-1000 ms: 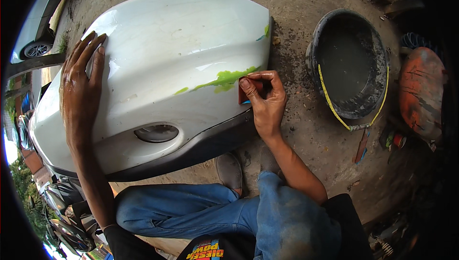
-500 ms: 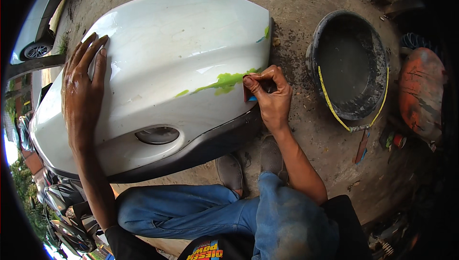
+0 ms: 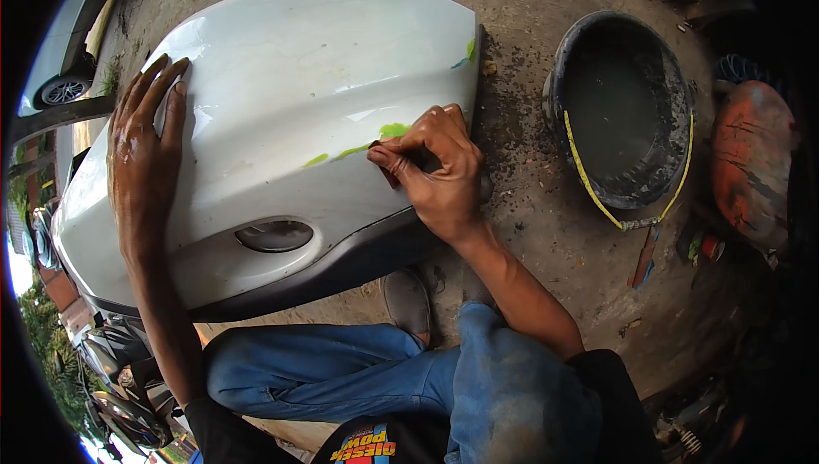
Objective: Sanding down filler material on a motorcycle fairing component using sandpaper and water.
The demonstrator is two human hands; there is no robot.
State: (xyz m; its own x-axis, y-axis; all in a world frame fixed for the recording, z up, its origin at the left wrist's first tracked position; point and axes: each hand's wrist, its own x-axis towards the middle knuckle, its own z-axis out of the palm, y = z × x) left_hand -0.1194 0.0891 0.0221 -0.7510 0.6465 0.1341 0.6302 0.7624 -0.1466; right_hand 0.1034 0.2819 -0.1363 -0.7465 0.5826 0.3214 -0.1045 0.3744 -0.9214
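Note:
A wet white car bumper [image 3: 281, 80] lies in front of me, with lime-green filler patches [image 3: 394, 130] along its crease and another at its right edge. My left hand [image 3: 147, 153] rests flat on the bumper's left part, fingers stretched out, holding nothing. Pinched in my right hand [image 3: 444, 178] is a small folded piece of dark red sandpaper [image 3: 390, 177], pressed to the bumper at the green streak. The hand covers part of the filler. Below the streak, a round fog lamp recess [image 3: 275, 236] shows in the bumper.
A black bucket [image 3: 563, 67] of grey water with a yellow handle stands to the right. Beyond it lies an orange-and-grey worn panel [image 3: 751, 165]. A reddish strip [image 3: 644, 258] and a red can [image 3: 711, 249] are on the ground. A parked car [image 3: 64, 55] shows far left.
My right hand has slid leftward along the green streak with the sandpaper, from near the bumper's right end. My left hand has stayed in place on the bumper.

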